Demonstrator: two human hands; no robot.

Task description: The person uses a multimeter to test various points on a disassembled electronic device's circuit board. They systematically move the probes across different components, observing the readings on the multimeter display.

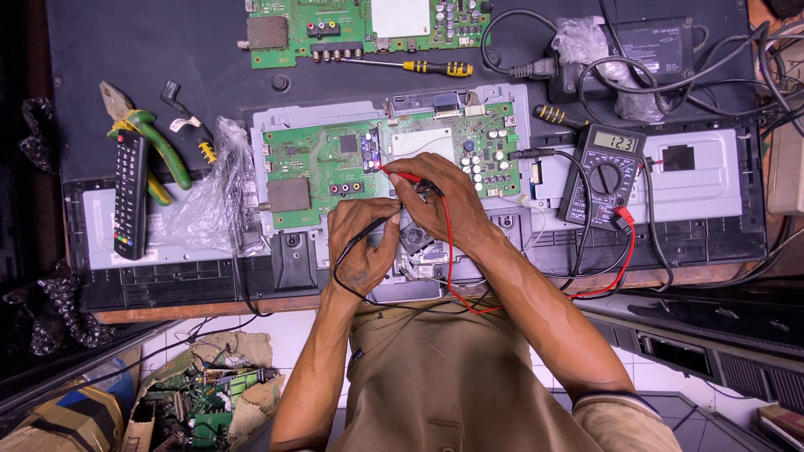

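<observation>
Both hands low and close together, knuckles up, fingers pinched.

The left hand sits nearer the body, wrist bent, fingers curled into a tight pinch with the thumb pressed against the forefinger. The right hand reaches a touch further out, just beside and slightly above the left, its fingers bunched to a point and angled toward the left. The two hands nearly touch at the thumbs. Both forearms run up bare from the lower edge, elbows apart, converging at the wrists.

Dark workbench, white tiled floor
</observation>
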